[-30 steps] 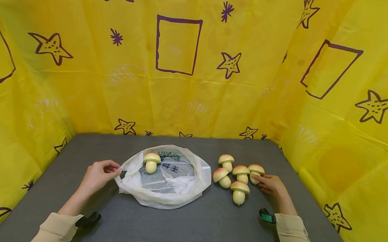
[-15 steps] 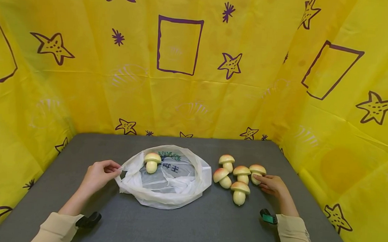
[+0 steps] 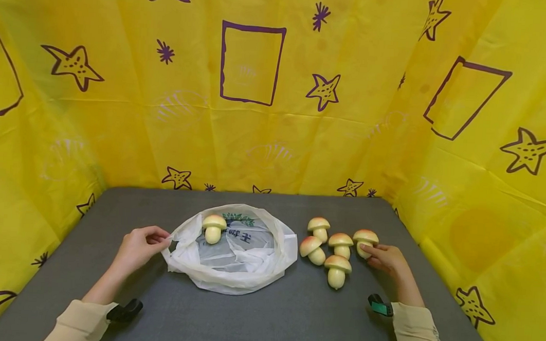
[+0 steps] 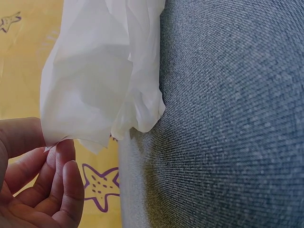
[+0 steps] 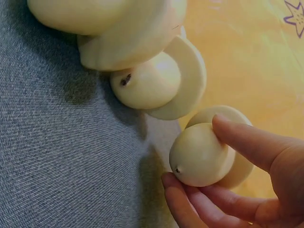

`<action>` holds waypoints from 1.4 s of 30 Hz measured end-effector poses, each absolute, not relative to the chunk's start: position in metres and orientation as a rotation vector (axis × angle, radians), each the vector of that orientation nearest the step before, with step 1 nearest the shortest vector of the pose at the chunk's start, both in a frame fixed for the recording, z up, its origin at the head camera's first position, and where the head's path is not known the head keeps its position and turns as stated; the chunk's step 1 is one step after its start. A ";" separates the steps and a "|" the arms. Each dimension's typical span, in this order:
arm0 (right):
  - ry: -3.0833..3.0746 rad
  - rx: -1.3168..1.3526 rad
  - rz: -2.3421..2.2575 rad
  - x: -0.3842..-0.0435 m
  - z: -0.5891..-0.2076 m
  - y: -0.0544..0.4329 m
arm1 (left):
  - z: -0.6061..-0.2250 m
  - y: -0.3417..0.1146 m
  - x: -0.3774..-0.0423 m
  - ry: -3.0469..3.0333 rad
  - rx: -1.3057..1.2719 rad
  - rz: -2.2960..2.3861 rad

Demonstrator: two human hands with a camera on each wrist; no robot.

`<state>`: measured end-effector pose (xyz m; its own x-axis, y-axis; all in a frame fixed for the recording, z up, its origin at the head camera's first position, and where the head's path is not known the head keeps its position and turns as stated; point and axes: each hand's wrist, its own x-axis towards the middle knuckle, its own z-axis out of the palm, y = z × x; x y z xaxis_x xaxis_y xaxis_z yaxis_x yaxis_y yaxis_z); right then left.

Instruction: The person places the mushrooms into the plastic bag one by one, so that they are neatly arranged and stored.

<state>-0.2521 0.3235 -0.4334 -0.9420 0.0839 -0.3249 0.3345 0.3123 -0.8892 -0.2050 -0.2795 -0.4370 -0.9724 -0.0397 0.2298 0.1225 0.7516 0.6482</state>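
Clearly, the model mushroom [image 3: 365, 242] at the far right of its group is the one in use, with the right hand [image 3: 389, 259] pinching its pale stem: thumb on one side, fingers curled beneath. It lies just left of that hand, its long axis running roughly fore and aft, orange-tinted cap pointing away from the person and stem end towards them. Whether its underside touches the desk [image 3: 228, 322] is hard to tell. Close on its left sit four loose mushrooms [image 3: 340, 244], bunched together. Beyond these, further left, a white plastic bag [image 3: 232, 284] rests with its mouth spread wide, another mushroom [image 3: 213, 230] lying inside near its left wall. At the bag's left edge the left hand [image 3: 140, 243] grips the rim between thumb and fingers. The key relation, I judge, is sideways: the pinched mushroom is well apart from the bag's opening, the loose four stand between, and the right hand is much the nearer. Behind everything hangs a yellow starfish-print curtain [image 3: 187, 135].
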 end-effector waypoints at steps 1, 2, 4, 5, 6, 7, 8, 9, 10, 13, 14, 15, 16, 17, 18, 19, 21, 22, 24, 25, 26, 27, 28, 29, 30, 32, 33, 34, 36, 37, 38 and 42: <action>2.369 0.380 -1.678 -0.252 -0.433 0.324 | -0.437 -0.279 -0.205 -2.720 -0.066 -1.032; 2.378 0.382 -1.678 -0.251 -0.431 0.324 | -0.437 -0.279 -0.205 -2.718 -0.067 -1.034; 2.400 0.383 -1.663 -0.250 -0.429 0.323 | -0.437 -0.279 -0.205 -2.717 -0.069 -1.040; 2.409 0.381 -1.649 -0.249 -0.427 0.323 | -0.437 -0.279 -0.205 -2.717 -0.068 -1.043; 2.416 0.378 -1.638 -0.248 -0.426 0.323 | -0.437 -0.279 -0.205 -2.719 -0.067 -1.042; 2.424 0.381 -1.629 -0.247 -0.424 0.322 | -0.437 -0.279 -0.205 -2.720 -0.064 -1.042; 2.437 0.383 -1.616 -0.246 -0.422 0.322 | -0.437 -0.279 -0.205 -2.720 -0.063 -1.042; 2.450 0.376 -1.598 -0.245 -0.421 0.321 | -0.437 -0.279 -0.205 -2.719 -0.061 -1.041; 2.460 0.372 -1.589 -0.244 -0.419 0.320 | -0.437 -0.279 -0.205 -2.717 -0.060 -1.041; 2.491 0.359 -1.577 -0.242 -0.414 0.318 | -0.436 -0.279 -0.206 -2.708 -0.061 -1.036; 2.495 0.349 -1.581 -0.241 -0.413 0.318 | -0.436 -0.279 -0.207 -2.706 -0.062 -1.033; 2.494 0.340 -1.593 -0.241 -0.411 0.317 | -0.436 -0.279 -0.207 -2.704 -0.062 -1.032; 2.489 0.331 -1.612 -0.241 -0.411 0.317 | -0.436 -0.279 -0.207 -2.704 -0.061 -1.030; 2.483 0.321 -1.628 -0.241 -0.410 0.316 | -0.436 -0.279 -0.207 -2.706 -0.061 -1.029; 2.475 0.313 -1.646 -0.240 -0.409 0.316 | -0.435 -0.279 -0.207 -2.708 -0.059 -1.030; 2.472 0.304 -1.655 -0.240 -0.408 0.315 | -0.435 -0.279 -0.206 -2.711 -0.057 -1.032; 2.470 0.288 -1.663 -0.239 -0.407 0.314 | -0.435 -0.278 -0.205 -2.716 -0.051 -1.035; 2.472 0.280 -1.663 -0.239 -0.406 0.313 | -0.435 -0.278 -0.205 -2.718 -0.047 -1.038; 2.480 0.275 -1.655 -0.238 -0.405 0.313 | -0.435 -0.277 -0.204 -2.721 -0.041 -1.041; 2.490 0.273 -1.646 -0.238 -0.405 0.312 | -0.435 -0.277 -0.204 -2.723 -0.040 -1.043; 2.499 0.272 -1.637 -0.237 -0.404 0.312 | -0.435 -0.277 -0.204 -2.724 -0.038 -1.044; 2.508 0.268 -1.630 -0.237 -0.403 0.311 | -0.435 -0.277 -0.204 -2.723 -0.036 -1.046; 2.519 0.262 -1.617 -0.236 -0.402 0.310 | -0.435 -0.278 -0.204 -2.723 -0.035 -1.046; 2.528 0.257 -1.608 -0.236 -0.401 0.309 | -0.435 -0.278 -0.204 -2.723 -0.033 -1.045; 2.535 0.255 -1.603 -0.235 -0.400 0.308 | -0.435 -0.278 -0.204 -2.722 -0.032 -1.046; 2.546 0.242 -1.591 -0.234 -0.397 0.305 | -0.435 -0.279 -0.204 -2.720 -0.030 -1.045; 2.549 0.235 -1.587 -0.233 -0.396 0.303 | -0.435 -0.280 -0.204 -2.719 -0.028 -1.044; 2.551 0.224 -1.583 -0.233 -0.395 0.302 | -0.435 -0.280 -0.204 -2.719 -0.028 -1.043; 2.549 0.221 -1.585 -0.232 -0.392 0.299 | -0.436 -0.280 -0.204 -2.719 -0.029 -1.045; 2.550 0.216 -1.582 -0.231 -0.391 0.297 | -0.436 -0.280 -0.203 -2.719 -0.030 -1.045; 2.552 0.212 -1.573 -0.231 -0.390 0.296 | -0.436 -0.280 -0.203 -2.719 -0.030 -1.046; 2.571 0.199 -1.537 -0.228 -0.387 0.290 | -0.436 -0.280 -0.203 -2.718 -0.036 -1.052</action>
<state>-0.2282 0.2904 -0.3869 -0.9815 0.0418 -0.1871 0.1846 0.4696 -0.8634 -0.2025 -0.2800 -0.4358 -0.9740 -0.0585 0.2187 0.1040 0.7425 0.6617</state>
